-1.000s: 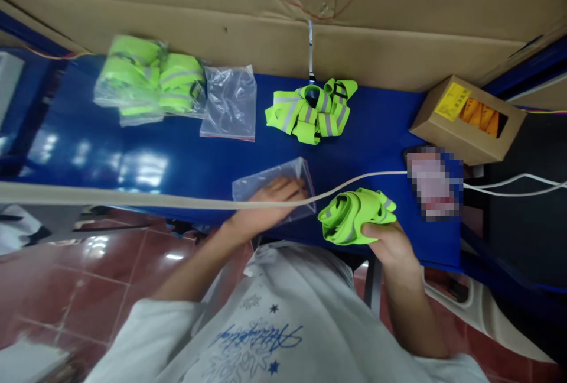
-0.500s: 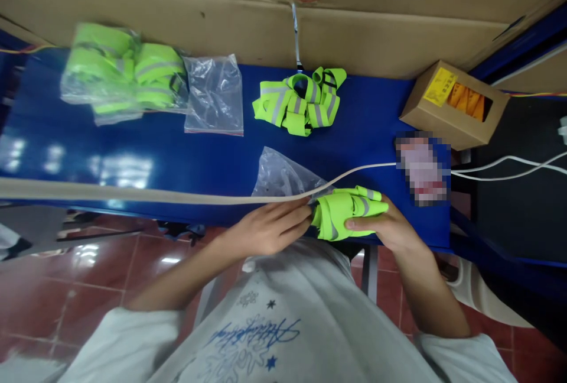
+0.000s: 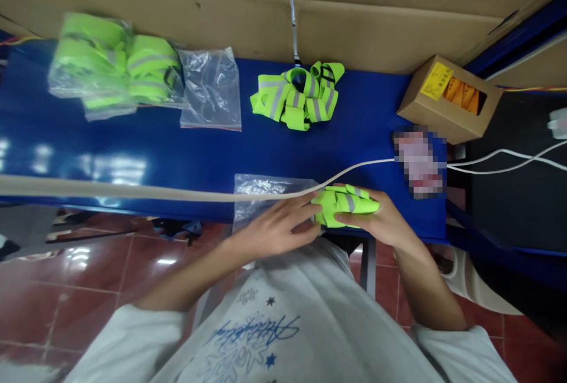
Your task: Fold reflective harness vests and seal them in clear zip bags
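Note:
My right hand [image 3: 383, 220] is wrapped around a folded bundle of neon-yellow reflective straps [image 3: 348, 203], its thumb across the near side. At the bundle's left end is my left hand [image 3: 283, 226], fingers bent and touching the straps. A clear plastic bag [image 3: 254, 185] runs under that hand, which grips its edge near the bundle; the fingers partly hide the grip. Farther back on the blue table lies a loose heap of the same reflective straps [image 3: 283, 102].
Bagged strap bundles [image 3: 153, 67] lie at the back left beside a flat plastic bag [image 3: 210, 90]. A cardboard box [image 3: 411, 105] with orange contents stands at the back right, near a pixelated item [image 3: 420, 164]. A pale cable [image 3: 177, 189] crosses in front of the hands.
The plastic bag has shifted left and toward me and lies flatter. My left hand's fingers have spread over the bundle's left end. The bundle stays in my right hand.

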Motion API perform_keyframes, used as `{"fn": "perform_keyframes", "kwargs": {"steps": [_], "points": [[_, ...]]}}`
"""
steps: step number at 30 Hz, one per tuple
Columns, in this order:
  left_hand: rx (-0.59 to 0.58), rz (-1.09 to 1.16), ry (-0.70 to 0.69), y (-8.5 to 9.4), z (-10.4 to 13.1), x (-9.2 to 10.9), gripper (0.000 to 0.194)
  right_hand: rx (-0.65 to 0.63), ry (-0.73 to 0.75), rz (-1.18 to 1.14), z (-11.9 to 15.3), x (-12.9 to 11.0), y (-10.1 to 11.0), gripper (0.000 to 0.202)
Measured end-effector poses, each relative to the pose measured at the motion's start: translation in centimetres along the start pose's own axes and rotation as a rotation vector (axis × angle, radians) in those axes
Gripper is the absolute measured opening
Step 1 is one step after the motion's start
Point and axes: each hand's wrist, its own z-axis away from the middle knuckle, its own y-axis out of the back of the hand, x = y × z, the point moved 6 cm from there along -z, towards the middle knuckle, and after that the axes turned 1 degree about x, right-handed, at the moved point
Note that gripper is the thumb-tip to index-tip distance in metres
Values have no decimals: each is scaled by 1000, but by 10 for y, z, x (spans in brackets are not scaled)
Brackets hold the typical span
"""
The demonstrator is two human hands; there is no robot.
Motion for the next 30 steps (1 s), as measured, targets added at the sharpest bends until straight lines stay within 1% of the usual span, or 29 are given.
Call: {"fn": "perform_keyframes", "kwargs": {"steps": [3,4,6,8,9,11,12,13,14,15,17,21,23,26,28,30], "points": [[66,1,4,-4,2,2,35,-104,-51,-113,-4,3,-9,59],[73,-18,9,-5,2,1,35,-106,-70,-170,-5,5,-11,58],[68,-88,12,-7,3,0,38,-44,-90,-264,-7,10,-11,57],[84,-179,24,-7,2,-4,44,38,-90,-303,-7,15,-10,55],[92,-219,62,-7,1,-8,53,65,-86,-308,-7,17,-11,55],[80,-264,186,-9,-2,-18,83,88,-73,-304,-6,19,-14,60],[54,-269,239,-12,-3,-23,98,89,-66,-300,-6,20,-16,63],[23,-265,276,-15,-4,-27,109,86,-61,-295,-6,20,-17,64],[-5,-255,286,-19,-5,-29,115,78,-60,-286,-5,20,-19,64],[-26,-239,278,-23,-6,-30,117,72,-59,-273,-5,19,-20,62],[-52,-198,250,-30,-7,-31,115,67,-49,-231,-5,16,-22,56],[-44,-127,256,-38,-6,-33,112,56,44,-48,-4,9,-22,48],[-12,-108,270,-37,-6,-33,110,58,96,53,-2,7,-21,45],[34,-85,286,-33,-7,-31,103,123,179,173,2,3,-19,43],[34,-80,287,-29,-8,-29,101,179,233,248,7,-1,-17,44],[5,-56,274,-25,-9,-30,101,215,273,307,10,-5,-16,43]]}}
